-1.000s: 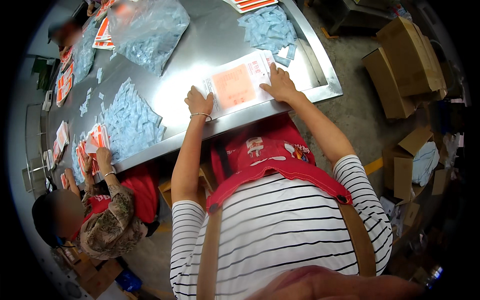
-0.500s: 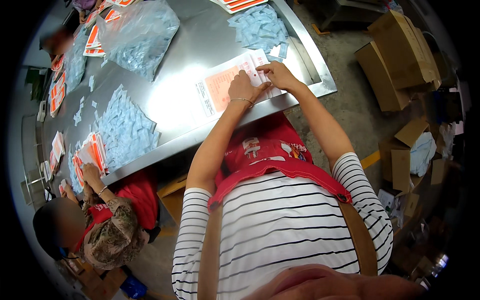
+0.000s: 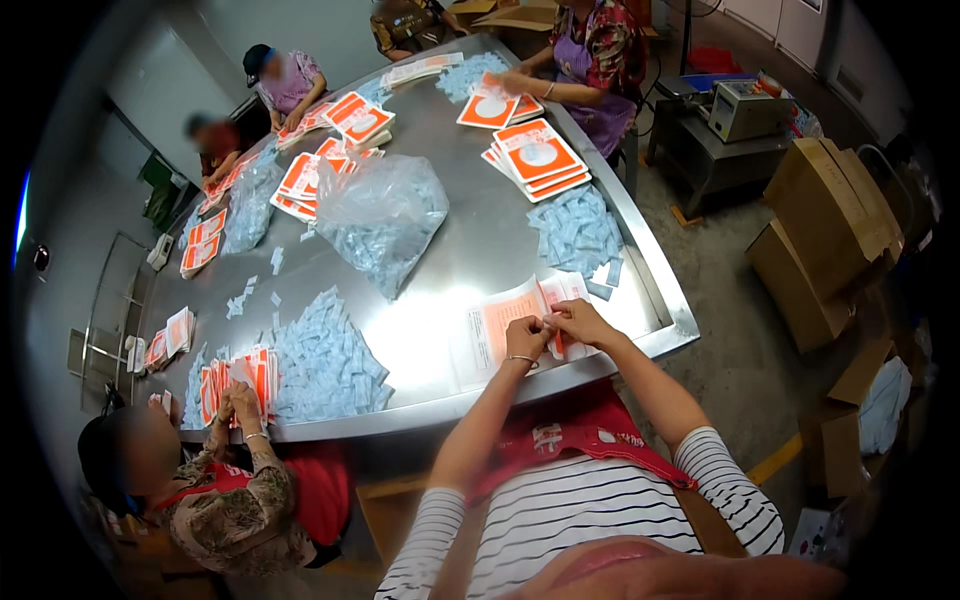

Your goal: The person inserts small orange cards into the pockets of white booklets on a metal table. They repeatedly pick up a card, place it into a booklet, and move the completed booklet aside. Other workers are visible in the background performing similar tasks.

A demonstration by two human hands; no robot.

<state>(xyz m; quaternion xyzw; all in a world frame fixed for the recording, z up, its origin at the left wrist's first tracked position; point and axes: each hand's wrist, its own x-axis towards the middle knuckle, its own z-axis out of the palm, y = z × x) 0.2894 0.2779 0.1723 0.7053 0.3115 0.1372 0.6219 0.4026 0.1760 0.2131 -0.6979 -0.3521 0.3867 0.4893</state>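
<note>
Steel table [image 3: 480,220] | white-and-orange packets [image 3: 497,318] | beneath both hands [image 3: 527,338], extending leftward

This is a packing workshop. A broad metal table [image 3: 490,235] with a raised rim spreads beyond the left hand [image 3: 527,338] and right hand [image 3: 580,322]. Left of the left hand lies a heap of blue sachets [image 3: 330,360]; farther off past it stands a clear bag [image 3: 385,225] of more. Stacks of orange packs [image 3: 540,155] lie beyond the right hand. Several workers sit or stand around the table, the nearest worker [image 3: 235,510] left of the left hand. Right of the right hand are cartons [image 3: 825,230] on a bare floor [image 3: 700,265] with a yellow stripe [image 3: 775,458]; beyond them, a boxy machine [image 3: 748,110].
</note>
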